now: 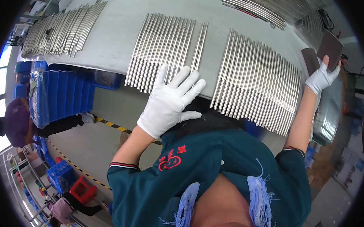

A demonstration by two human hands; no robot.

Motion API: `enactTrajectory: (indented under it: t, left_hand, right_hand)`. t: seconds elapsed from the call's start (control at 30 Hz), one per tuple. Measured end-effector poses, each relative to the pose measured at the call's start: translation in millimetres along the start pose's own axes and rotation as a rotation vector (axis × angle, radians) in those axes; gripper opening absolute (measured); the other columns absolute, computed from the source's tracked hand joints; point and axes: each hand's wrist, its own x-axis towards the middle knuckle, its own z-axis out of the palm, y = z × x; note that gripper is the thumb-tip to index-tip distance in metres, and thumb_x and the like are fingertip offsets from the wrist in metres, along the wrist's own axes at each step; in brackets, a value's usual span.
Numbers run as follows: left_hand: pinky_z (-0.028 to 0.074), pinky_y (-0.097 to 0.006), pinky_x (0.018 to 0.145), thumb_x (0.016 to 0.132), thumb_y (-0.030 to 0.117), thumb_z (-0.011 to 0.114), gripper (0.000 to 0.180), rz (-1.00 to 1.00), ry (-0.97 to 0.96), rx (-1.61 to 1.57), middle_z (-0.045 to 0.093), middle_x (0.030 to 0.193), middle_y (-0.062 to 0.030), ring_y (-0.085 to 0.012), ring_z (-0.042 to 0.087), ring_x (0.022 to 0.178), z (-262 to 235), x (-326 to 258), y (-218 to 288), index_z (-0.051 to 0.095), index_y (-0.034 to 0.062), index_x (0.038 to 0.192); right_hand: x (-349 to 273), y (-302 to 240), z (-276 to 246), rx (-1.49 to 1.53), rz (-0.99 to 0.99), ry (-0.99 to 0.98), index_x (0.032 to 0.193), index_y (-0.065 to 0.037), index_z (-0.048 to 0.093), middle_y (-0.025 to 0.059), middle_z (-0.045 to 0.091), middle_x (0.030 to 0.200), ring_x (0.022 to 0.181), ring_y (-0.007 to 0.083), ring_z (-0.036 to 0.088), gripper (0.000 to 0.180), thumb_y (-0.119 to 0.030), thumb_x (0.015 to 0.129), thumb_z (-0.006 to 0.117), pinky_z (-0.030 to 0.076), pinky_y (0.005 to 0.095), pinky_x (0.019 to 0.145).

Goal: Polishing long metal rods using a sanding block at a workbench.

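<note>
Head view: from where I stand, the left hand (pixel 170 103) is spread over the near ends of the metal rods (pixel 160 47), grasping nothing; I can't tell whether it touches them. Out at the right end of the desk (pixel 116 37), the right hand (pixel 322 79) seems to grip a dark block (pixel 330 47) by its lower edge, beside a dark slab (pixel 310 61). The rods lie side by side in separate groups. I'd judge the step in hand is handling the block; moving it calls for a firm grip, clear of the nearest rods.
</note>
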Motion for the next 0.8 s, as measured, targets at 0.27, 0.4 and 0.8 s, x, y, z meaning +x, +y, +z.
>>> enactTrajectory:
  t: [0.27, 0.4, 0.8]
  left_hand:
    - [0.024, -0.065, 0.117, 0.062, 0.067, 0.079, 0.107, -0.025, 0.022, -0.032, 0.056, 0.142, -0.0211, -0.0397, 0.049, 0.138, 1, 21, 10, 0.052, 0.0029, 0.144]
    - [0.025, -0.066, 0.118, 0.058, 0.070, 0.078, 0.113, -0.003, 0.005, 0.002, 0.058, 0.138, -0.0213, -0.0393, 0.050, 0.138, 3, 34, 12, 0.052, 0.0015, 0.145]
    - [0.028, -0.059, 0.119, 0.057, 0.069, 0.079, 0.112, 0.083, 0.003, 0.049, 0.062, 0.130, -0.0245, -0.0382, 0.056, 0.133, 15, 41, 22, 0.053, 0.0016, 0.143]
  right_hand:
    - [-2, 3, 0, 0.039, 0.025, -0.025, 0.141, 0.002, 0.050, 0.0170, 0.063, 0.132, 0.115, 0.0237, 0.064, 0.062, -0.018, 0.091, 0.081, 0.057, 0.0366, 0.099]
    - [-6, -11, 4, -0.014, 0.006, -0.029, 0.143, 0.003, 0.048, 0.0158, 0.063, 0.133, 0.117, 0.0221, 0.063, 0.065, -0.019, 0.092, 0.081, 0.053, 0.0348, 0.102]
    - [-3, -12, 3, 0.034, 0.058, -0.013, 0.145, 0.004, 0.046, 0.0157, 0.061, 0.134, 0.117, 0.0223, 0.062, 0.068, -0.018, 0.091, 0.081, 0.051, 0.0333, 0.104]
